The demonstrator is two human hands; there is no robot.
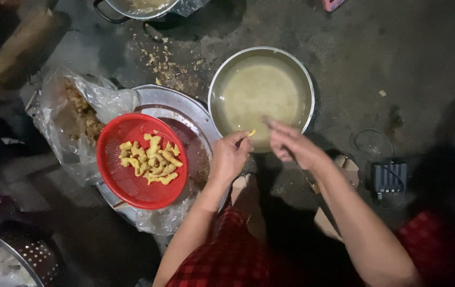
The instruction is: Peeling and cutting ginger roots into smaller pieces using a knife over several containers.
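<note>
Left hand (229, 157): fingers pinching together on a small yellow piece (252, 133) at the near rim of the steel basin (222, 79) of cloudy water. Right hand (291, 144): blurred, finger position impossible to tell, hovering over the same rim. Red colander (116, 175): sitting left, holding peeled yellow pieces (152, 159). Clear plastic bag (57, 133): lying crumpled farther left, holding brown scraps.

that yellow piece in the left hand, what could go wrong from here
The small yellow piece is pinched only at the fingertips of the left hand, over the rim of the metal bowl of cloudy liquid; it could slip in and splash. The right hand is blurred, close to the other fingers, so a nick seems possible. The red basket sits tilted on a tray and might tip.
</note>
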